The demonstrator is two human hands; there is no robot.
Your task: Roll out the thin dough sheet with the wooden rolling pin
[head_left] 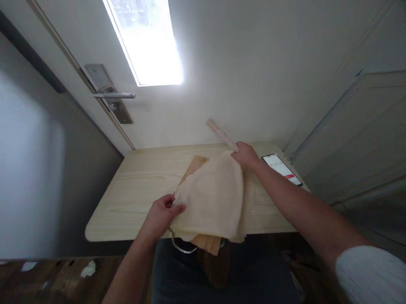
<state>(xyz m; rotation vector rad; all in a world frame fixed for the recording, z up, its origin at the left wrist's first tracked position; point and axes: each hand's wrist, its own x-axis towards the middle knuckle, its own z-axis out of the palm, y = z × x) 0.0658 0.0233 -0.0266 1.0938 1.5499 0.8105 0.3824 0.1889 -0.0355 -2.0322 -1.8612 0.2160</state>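
Note:
A cream-coloured cloth (210,195) is spread over the front middle of the table, its lower edge hanging past the table's front. My left hand (163,212) pinches the cloth's left edge between thumb and fingers. At the cloth's top right corner, my right hand (246,155) is closed round the lower end of a pale stick (222,134), which slants up and to the left. Whether those fingers also grip the cloth is hidden. Under the cloth, a brown flat sheet (208,243) sticks out at top and bottom. A thin shiny ring (184,251) shows below the front edge.
A phone (281,169) with a lit screen lies at the table's right side, beyond my right forearm. The pale wooden table (123,202) stands against a white door with a metal handle (115,96) and a bright window (151,40). Scraps (88,269) lie on the floor at left.

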